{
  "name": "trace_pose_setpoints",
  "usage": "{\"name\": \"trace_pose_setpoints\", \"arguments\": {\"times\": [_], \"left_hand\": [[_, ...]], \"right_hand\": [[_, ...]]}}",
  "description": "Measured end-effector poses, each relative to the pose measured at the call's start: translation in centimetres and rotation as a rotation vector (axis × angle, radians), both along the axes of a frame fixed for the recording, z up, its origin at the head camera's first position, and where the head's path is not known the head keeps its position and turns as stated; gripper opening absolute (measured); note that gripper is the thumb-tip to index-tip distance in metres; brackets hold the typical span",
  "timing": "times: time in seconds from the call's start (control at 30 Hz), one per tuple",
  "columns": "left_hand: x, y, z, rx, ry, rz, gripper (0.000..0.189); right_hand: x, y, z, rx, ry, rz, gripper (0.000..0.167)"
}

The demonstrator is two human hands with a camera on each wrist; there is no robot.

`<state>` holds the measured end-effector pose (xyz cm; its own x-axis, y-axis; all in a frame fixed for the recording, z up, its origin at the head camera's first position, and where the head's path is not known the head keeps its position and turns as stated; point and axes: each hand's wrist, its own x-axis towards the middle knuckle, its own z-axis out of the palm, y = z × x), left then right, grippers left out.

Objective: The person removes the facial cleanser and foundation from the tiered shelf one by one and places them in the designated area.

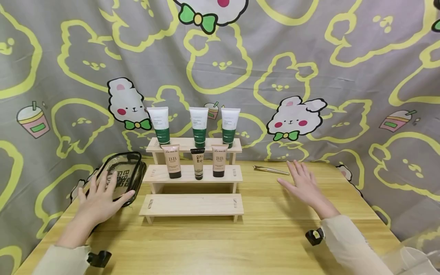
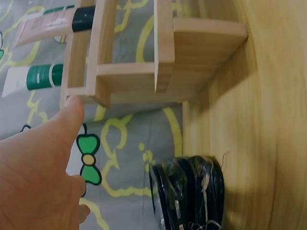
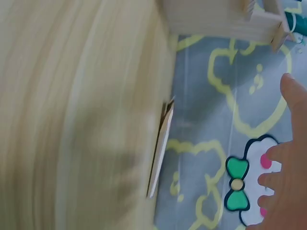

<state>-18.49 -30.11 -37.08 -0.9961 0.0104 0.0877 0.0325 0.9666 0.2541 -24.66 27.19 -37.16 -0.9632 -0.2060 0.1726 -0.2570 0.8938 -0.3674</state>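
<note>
My left hand (image 1: 99, 202), fingers spread, hovers over the near side of a clear pouch with black trim (image 1: 118, 173). In the left wrist view that pouch (image 2: 189, 194) lies below the hand. My right hand (image 1: 304, 183) is held with straight fingers beside a slim, pointed gold-and-silver item (image 1: 271, 170) on the table. Between the hands stands a three-step wooden rack (image 1: 192, 204). White-and-green tubes (image 1: 199, 128) stand on its top step. The middle step bears two beige BB cream tubes (image 1: 173, 162) with a smaller gold-and-black tube (image 1: 198, 164) between them. Neither hand holds anything.
The wooden table (image 1: 213, 248) runs back to a grey curtain (image 1: 223, 76) with yellow outlines and cartoon figures, which also hangs at both sides. A transparent object (image 1: 417, 259) shows at the lower right corner. The rack's lowest step is bare.
</note>
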Motion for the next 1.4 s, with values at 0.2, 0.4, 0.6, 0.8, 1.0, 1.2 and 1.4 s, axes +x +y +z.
{"name": "trace_pose_setpoints", "arguments": {"times": [0.2,0.4,0.6,0.8,1.0,1.2,1.4], "left_hand": [[0.6,0.8,-0.5,0.009,0.011,-0.038,0.093],[1.1,1.8,-1.0,0.009,0.040,-0.112,0.093],[1.2,3.2,-1.5,0.004,0.069,-0.174,0.094],[1.4,3.9,-2.3,0.056,0.050,-0.244,0.094],[1.5,4.2,-2.8,0.122,0.035,-0.309,0.091],[1.6,4.3,-2.9,0.154,0.011,-0.306,0.087],[1.5,4.5,-3.1,0.164,0.057,-0.324,0.080]], "right_hand": [[-0.7,-2.1,0.5,-0.091,0.066,0.098,0.077],[-0.7,-4.5,1.2,-0.201,0.072,0.168,0.072],[-0.9,-7.4,2.1,-0.334,0.054,0.195,0.069],[-1.2,-10.0,2.4,-0.487,0.060,0.252,0.063],[-1.8,-12.0,2.5,-0.657,0.060,0.309,0.052],[-2.4,-13.7,2.8,-0.756,0.015,0.313,0.048],[-1.5,-15.4,4.5,-0.825,-0.035,0.338,0.044]]}}
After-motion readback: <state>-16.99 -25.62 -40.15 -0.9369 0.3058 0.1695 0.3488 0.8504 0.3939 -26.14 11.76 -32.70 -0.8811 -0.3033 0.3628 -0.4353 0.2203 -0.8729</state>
